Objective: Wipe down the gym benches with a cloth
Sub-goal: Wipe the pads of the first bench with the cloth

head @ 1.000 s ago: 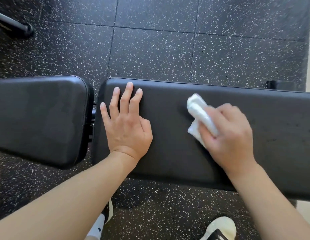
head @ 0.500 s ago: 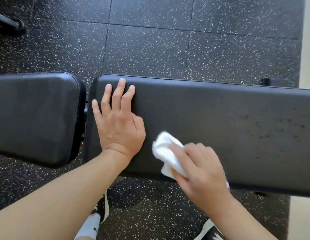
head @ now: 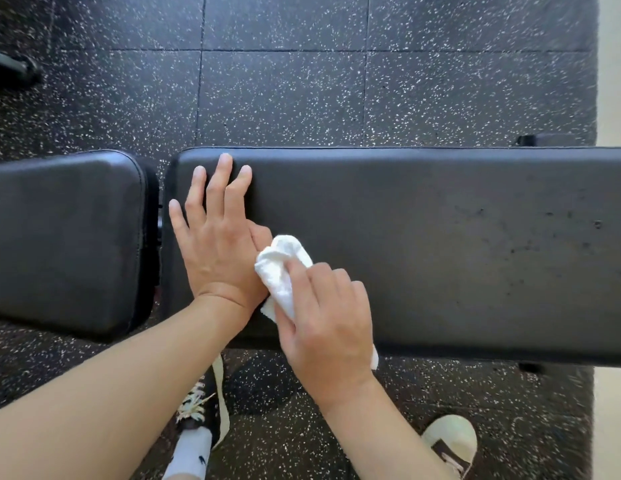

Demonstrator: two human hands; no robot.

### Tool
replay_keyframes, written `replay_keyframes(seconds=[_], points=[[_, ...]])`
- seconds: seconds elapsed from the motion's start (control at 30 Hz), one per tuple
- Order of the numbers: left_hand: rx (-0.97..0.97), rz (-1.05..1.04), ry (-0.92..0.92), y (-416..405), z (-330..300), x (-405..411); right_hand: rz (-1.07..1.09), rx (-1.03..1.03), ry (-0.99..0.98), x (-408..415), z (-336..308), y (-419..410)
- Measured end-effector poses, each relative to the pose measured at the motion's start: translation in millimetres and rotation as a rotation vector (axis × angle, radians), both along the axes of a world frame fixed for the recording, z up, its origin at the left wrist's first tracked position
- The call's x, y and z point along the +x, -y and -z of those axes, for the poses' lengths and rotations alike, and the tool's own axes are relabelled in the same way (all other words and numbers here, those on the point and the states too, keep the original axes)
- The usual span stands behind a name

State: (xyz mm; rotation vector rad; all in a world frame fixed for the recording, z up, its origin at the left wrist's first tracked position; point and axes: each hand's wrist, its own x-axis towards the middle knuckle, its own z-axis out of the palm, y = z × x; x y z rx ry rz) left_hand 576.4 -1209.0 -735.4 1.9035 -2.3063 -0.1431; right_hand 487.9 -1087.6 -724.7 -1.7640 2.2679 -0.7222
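Wiping well means the right hand point(head: 324, 317), gripping the white cloth point(head: 281, 271) pressed on the bench point(head: 440, 244) beside the flat, open left hand point(head: 215, 244), should sweep toward the dark specks point(head: 544, 230).

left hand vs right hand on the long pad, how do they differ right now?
The left hand lies flat on the long black padded bench section with fingers straight and spread, holding nothing; the right hand has its fingers curled round the bunched white cloth. The left hand sits at the pad's left end, reaching its far edge; the right hand sits at the near edge, beside it. Both are bare and on the same pad.
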Motion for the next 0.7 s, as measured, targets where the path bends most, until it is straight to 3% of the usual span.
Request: replay_keyframes(seconds=[0.2,0.33,0.43,0.57,0.7], points=[[-0.002,0.027,-0.022,-1.9,-2.1,1.2,-0.096,-0.029,-0.016,-37.4,3.5,-38.7],[0.003,0.025,-0.019,-2.3,-2.7,2.4,0.017,-0.029,0.031,-98.6,9.1,-77.5],[0.007,0.030,-0.008,-1.3,-0.9,2.6,0.074,0.006,0.059,-89.8,3.3,-76.7],[0.016,0.022,-0.021,-1.3,-2.3,3.1,-0.240,0.019,0.041,-20.6,-1.6,-58.2],[0.028,0.029,-0.007,-0.3,-3.8,3.0,-0.384,0.002,0.026,-19.5,0.4,-49.0]])
